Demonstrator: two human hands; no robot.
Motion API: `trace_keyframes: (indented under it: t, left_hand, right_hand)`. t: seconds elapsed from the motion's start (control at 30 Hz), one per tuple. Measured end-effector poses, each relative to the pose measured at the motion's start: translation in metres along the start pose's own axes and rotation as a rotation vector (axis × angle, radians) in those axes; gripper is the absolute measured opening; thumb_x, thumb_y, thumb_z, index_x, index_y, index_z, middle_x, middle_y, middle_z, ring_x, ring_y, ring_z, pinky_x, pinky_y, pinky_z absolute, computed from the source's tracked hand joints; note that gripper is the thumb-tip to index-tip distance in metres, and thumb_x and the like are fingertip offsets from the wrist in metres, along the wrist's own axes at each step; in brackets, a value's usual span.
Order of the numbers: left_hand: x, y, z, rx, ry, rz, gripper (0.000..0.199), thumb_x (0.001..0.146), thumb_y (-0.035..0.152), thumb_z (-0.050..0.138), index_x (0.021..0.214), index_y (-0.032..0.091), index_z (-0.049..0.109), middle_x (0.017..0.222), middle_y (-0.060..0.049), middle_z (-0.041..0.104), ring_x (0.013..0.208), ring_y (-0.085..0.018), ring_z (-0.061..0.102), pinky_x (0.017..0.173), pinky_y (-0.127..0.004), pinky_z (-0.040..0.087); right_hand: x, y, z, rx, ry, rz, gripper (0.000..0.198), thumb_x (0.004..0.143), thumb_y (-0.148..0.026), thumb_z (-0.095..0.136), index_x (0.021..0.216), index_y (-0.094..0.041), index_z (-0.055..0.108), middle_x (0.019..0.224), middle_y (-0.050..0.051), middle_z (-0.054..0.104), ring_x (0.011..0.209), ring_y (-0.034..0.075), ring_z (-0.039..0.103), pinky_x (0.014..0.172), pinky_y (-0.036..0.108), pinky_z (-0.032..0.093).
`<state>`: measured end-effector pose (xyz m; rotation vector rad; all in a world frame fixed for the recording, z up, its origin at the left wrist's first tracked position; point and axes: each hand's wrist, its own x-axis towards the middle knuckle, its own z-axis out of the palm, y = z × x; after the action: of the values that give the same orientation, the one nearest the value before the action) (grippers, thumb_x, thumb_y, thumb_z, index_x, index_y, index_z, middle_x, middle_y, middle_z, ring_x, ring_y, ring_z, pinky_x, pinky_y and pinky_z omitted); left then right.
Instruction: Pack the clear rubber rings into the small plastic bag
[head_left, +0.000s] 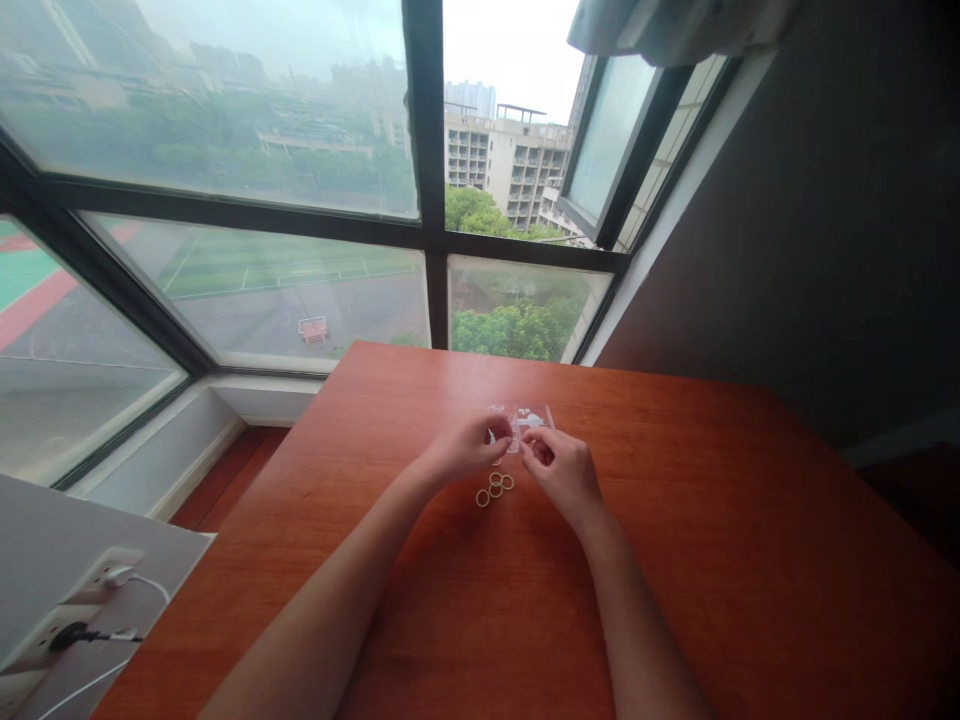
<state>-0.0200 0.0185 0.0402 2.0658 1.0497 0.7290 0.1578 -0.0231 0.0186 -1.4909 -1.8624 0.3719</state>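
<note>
A small clear plastic box (546, 413) with white marks on it lies opened out on the reddish-brown wooden table (480, 620). My left hand (469, 446) grips its left part with thumb and fingers curled. At the near edge of the right part, my right hand (564, 468) has its fingers pinched together against the plastic. Several small pale rings (496, 491) lie on the tabletop just below the hands, and another is partly hidden beside my left fingertips. My fingers cover much of the middle of the box.
Large windows (431, 235) with dark frames stand behind the table, one pane swung outward. Wall sockets (71, 630) with plugged-in cables are at the lower left. A dark wall (810, 230) rises on the right.
</note>
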Motion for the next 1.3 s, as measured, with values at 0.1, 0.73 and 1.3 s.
trace_keyframes:
  t: [0.1,0.73,1.3]
  left_hand:
    - [-0.001,-0.006,-0.01,0.035,0.055,-0.022,0.014,0.078,0.019,0.053,0.073,0.014,0.065,0.066,-0.001,0.063,0.06,-0.01,0.052,0.055,-0.02,0.039]
    - [-0.001,-0.026,-0.021,0.195,0.15,-0.049,0.016,0.078,0.023,0.056,0.081,0.016,0.07,0.078,-0.004,0.069,0.065,-0.013,0.056,0.058,-0.022,0.041]
    - [-0.002,-0.029,-0.017,0.236,0.143,-0.065,0.015,0.078,0.023,0.056,0.081,0.017,0.069,0.079,-0.004,0.069,0.068,-0.014,0.058,0.06,-0.022,0.042]
  right_hand:
    - [0.0,0.0,-0.001,-0.016,0.012,0.01,0.014,0.082,-0.029,0.054,0.076,-0.021,0.064,0.058,-0.003,0.053,0.056,0.012,0.049,0.06,0.021,0.037]
    - [0.0,0.002,0.001,-0.058,-0.06,0.022,0.012,0.082,-0.027,0.055,0.079,-0.022,0.066,0.061,-0.001,0.058,0.058,0.013,0.052,0.061,0.021,0.037]
    - [-0.008,-0.007,0.007,-0.086,-0.39,0.022,0.013,0.079,-0.02,0.056,0.077,-0.022,0.068,0.07,-0.001,0.066,0.06,0.011,0.054,0.056,0.021,0.031]
